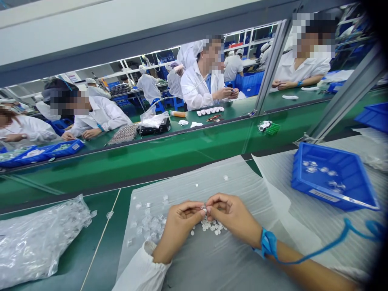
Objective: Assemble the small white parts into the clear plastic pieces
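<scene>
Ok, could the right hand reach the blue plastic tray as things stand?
Probably yes: the right hand pinches a small clear piece, but only white sheeting lies between it and the blue plastic tray. Nothing stands in the way.

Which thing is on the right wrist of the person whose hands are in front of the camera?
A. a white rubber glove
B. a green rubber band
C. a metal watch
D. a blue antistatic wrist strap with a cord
D. A blue antistatic wrist strap circles the wrist behind the right hand, which pinches a small clear piece, and its blue cord runs off to the right.
</scene>
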The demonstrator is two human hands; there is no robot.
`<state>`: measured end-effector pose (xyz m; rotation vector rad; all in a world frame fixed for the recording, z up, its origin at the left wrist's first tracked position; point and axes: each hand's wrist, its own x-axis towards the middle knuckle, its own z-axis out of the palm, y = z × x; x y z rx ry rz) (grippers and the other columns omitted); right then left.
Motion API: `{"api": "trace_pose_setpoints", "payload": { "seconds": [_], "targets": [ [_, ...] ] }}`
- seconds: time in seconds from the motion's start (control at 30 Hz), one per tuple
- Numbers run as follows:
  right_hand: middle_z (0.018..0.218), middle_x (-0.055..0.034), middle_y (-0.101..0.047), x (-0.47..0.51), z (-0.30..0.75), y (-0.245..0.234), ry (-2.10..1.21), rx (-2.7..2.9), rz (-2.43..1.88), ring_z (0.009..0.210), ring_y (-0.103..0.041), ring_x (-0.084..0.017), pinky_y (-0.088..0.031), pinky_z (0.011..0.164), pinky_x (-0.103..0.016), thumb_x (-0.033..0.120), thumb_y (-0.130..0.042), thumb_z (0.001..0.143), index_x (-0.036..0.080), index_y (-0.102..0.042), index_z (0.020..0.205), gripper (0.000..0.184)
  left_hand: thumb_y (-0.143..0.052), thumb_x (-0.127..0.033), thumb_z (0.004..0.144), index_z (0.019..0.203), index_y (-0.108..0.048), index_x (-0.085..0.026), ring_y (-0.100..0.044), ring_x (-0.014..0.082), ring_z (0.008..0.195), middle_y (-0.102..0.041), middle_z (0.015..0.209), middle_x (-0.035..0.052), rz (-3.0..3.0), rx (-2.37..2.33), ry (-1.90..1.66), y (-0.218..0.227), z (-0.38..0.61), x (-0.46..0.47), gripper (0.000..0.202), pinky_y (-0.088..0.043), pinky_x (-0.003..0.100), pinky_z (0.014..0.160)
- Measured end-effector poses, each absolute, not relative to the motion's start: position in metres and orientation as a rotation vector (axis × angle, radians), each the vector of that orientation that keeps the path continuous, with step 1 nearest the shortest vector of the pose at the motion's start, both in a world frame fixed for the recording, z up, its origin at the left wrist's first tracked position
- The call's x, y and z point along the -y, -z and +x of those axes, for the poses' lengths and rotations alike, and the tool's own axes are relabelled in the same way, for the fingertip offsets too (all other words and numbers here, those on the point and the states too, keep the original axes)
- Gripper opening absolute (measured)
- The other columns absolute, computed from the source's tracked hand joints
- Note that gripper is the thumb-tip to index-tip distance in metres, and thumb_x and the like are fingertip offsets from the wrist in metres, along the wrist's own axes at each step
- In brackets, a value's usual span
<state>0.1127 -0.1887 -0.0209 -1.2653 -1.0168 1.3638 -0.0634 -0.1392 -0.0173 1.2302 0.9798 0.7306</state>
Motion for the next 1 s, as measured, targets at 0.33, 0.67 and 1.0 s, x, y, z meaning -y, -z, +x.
{"api": "trace_pose_setpoints", "payload": {
  "seconds": [0.33, 0.67, 1.0],
  "targets": [
    [0.071, -0.0046, -0.075, 0.187, 0.115, 0.020, -1.446, 0.953, -1.135, 0.070, -0.071, -0.019, -0.055, 0.067, -0.028, 0.034, -0.087, 0.067, 0.015, -0.071, 0.082, 0.028, -0.085, -0.033, 0.070, 0.090, -0.076, -0.014, -0.072, 0.0216, 0.075, -0.078, 0.079, 0.0081, 1.190, -0.912, -0.716, 0.014, -0.063, 0.140, 0.029, -0.056, 0.031, 0.073],
    [0.071, -0.0062, -0.075, 0.189, 0.112, 0.025, -1.591, 0.934, -1.032, 0.065, -0.071, -0.017, -0.056, 0.065, -0.030, 0.039, -0.084, 0.069, 0.014, -0.065, 0.078, 0.033, -0.085, -0.031, 0.072, 0.082, -0.075, -0.014, -0.069, 0.0154, 0.065, -0.075, 0.072, 0.0044, 1.162, -0.799, -0.665, 0.011, -0.065, 0.141, 0.022, -0.052, 0.024, 0.061],
    [0.066, -0.0031, -0.072, 0.197, 0.103, 0.026, -1.516, 0.939, -1.089, 0.063, -0.068, -0.015, -0.052, 0.062, -0.026, 0.030, -0.082, 0.073, 0.015, -0.063, 0.077, 0.024, -0.089, -0.033, 0.065, 0.072, -0.072, -0.015, -0.064, 0.0123, 0.054, -0.068, 0.061, 0.0009, 1.139, -0.814, -0.699, 0.012, -0.058, 0.145, 0.026, -0.052, 0.023, 0.055]
  ]
}}
